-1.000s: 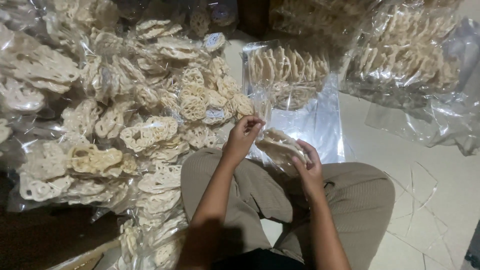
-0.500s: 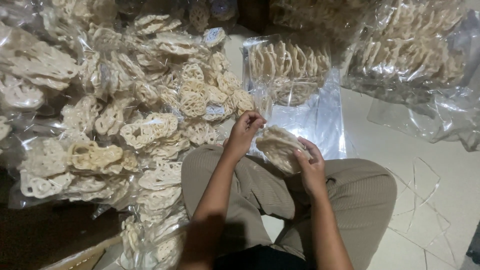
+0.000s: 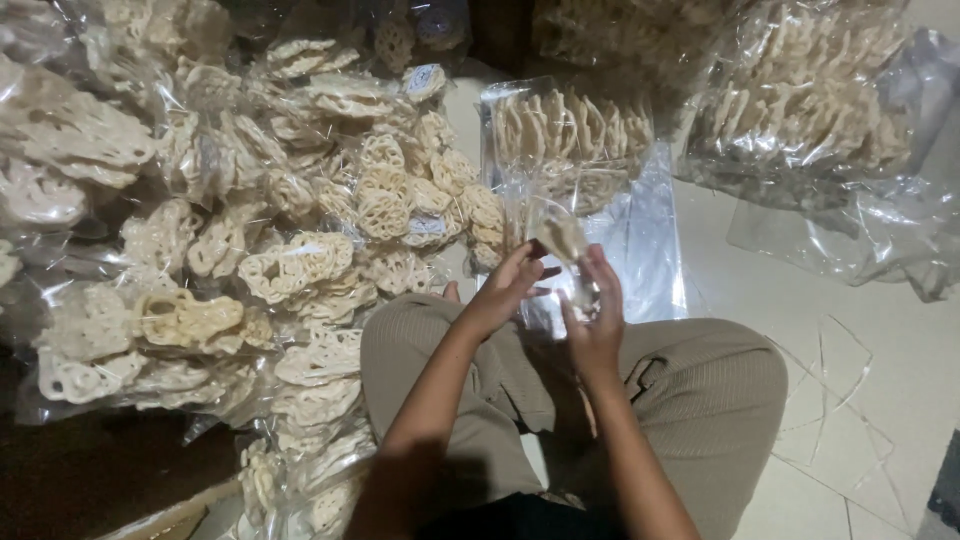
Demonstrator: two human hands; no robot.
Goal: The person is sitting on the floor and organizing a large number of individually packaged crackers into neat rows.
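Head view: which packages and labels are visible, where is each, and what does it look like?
Small bag: held up by both hands, clear plastic, pale crackers inside.
Standing bag: behind it, clear, crackers in rows.
Bag pile: left, clear, lacy pale crackers.
Labels: in some pile bags, small, white-blue.
Big bag: upper right, clear.

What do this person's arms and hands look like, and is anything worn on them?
Both arms are bare up to the frame's edge: no sleeves show. The left hand and right hand wear no gloves; no rings, watch or bracelets are visible.
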